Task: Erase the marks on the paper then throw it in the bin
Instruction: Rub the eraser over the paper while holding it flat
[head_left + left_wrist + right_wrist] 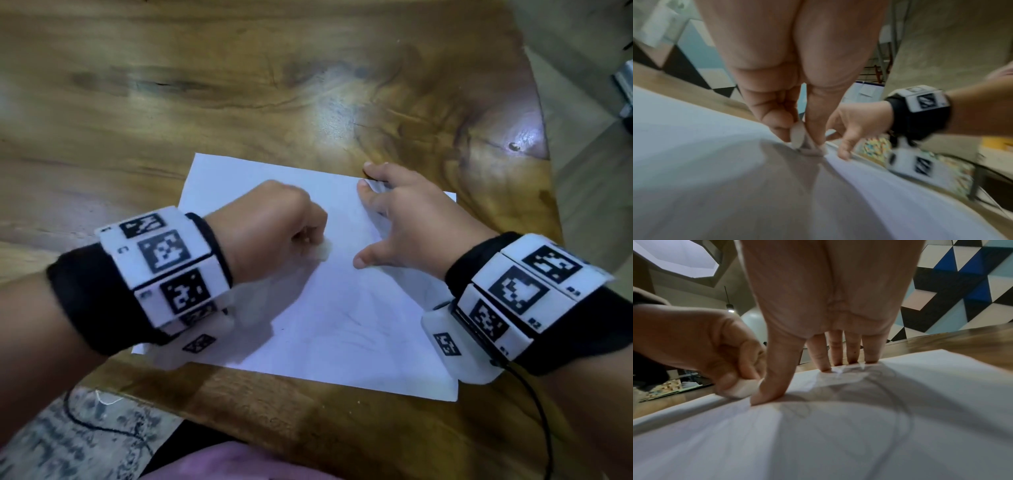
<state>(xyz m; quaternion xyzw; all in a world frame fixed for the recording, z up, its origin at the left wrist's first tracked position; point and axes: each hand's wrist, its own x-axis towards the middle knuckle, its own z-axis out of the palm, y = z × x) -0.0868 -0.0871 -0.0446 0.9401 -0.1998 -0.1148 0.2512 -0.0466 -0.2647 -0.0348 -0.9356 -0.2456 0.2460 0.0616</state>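
Observation:
A white sheet of paper (329,308) with faint pencil marks (352,325) lies flat near the table's front edge. My left hand (274,226) pinches a small white eraser (323,251) and presses it onto the paper's middle; the eraser (799,139) shows between thumb and fingers, and again as the eraser (742,389) from the right wrist. My right hand (404,219) lies spread on the sheet's far right part, fingers (835,353) straight and pressing down, thumb tip close to the eraser. Grey curved pencil lines (890,395) run under the palm. No bin is in view.
The wooden table (274,85) stretches far beyond the sheet, its rounded right edge (544,137) dropping to the floor. A patterned rug (68,442) and a black cable (89,421) lie below the front edge. Pink clothing (233,462) shows at the bottom.

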